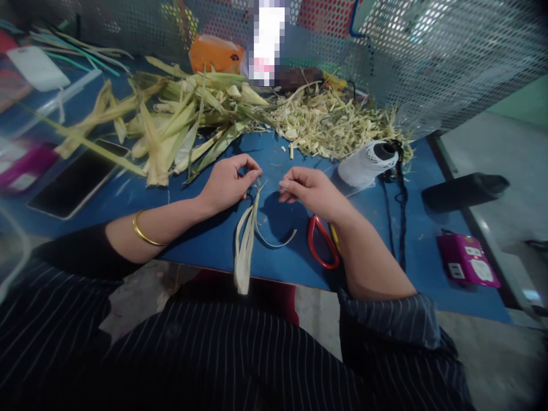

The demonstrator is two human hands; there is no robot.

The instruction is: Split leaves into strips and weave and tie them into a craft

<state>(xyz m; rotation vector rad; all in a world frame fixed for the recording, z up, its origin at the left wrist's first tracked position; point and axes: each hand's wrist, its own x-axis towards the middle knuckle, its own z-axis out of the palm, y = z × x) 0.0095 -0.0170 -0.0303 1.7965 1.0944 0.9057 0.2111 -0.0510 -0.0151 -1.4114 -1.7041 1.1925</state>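
Above the blue table (pixel 278 265), my left hand (pixel 225 185) pinches the tied-looking top of a small bundle of pale corn husk strips (pixel 246 242). The strips hang down past the table's near edge, and one thin strip curls off to the right. My right hand (pixel 310 188) is a short way to the right, thumb and fingertips pressed together; what they hold, if anything, is too fine to make out. Partly under my right wrist lie scissors with a red handle (pixel 311 242) and a yellow part. A white thread spool (pixel 363 164) is just beyond that wrist.
Behind my hands are a heap of corn husks (pixel 171 123) and a pile of shredded husk (pixel 329 120). A phone (pixel 79 180) lies left. Black cord (pixel 402 211), a dark cylinder (pixel 462 192) and a purple box (pixel 466 260) are right. Perforated metal mesh (pixel 449 63) borders the back.
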